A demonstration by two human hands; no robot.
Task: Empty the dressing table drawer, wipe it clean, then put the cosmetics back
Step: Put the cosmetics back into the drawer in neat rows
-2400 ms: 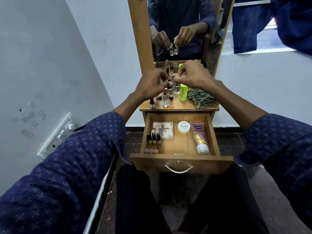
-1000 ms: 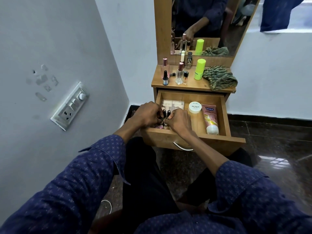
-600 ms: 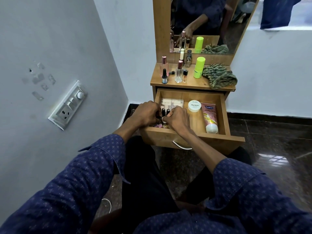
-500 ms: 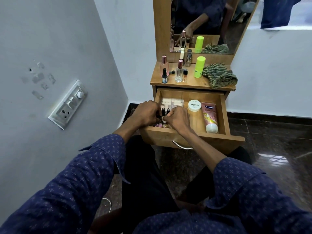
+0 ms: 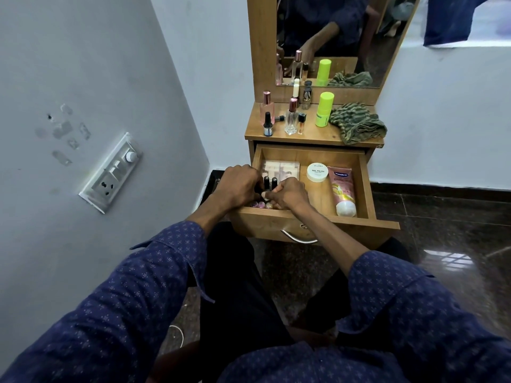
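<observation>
The wooden drawer (image 5: pixel 312 157) of the dressing table stands pulled out. Both my hands are in its front left corner. My left hand (image 5: pixel 240 186) and my right hand (image 5: pixel 289 194) curl their fingers round the small black-capped nail polish bottles (image 5: pixel 270 183) from either side. Small pink items (image 5: pixel 260 205) lie just in front of them. Behind sits a flat makeup palette (image 5: pixel 280 169). A white round jar (image 5: pixel 317 172) and a pink tube (image 5: pixel 343 190) lie in the right half.
On the table top (image 5: pixel 307 134) stand perfume bottles (image 5: pixel 291 117), a dark small bottle (image 5: pixel 267 125), a lime green stick (image 5: pixel 324 109) and a crumpled green striped cloth (image 5: pixel 356 123). A mirror (image 5: pixel 340 29) rises behind. A wall with a switch panel (image 5: pixel 112 172) is close on the left.
My hands came down from the table top into the drawer's front left corner. Over the last second they have stayed there at the nail polish bottles, hardly moving.
</observation>
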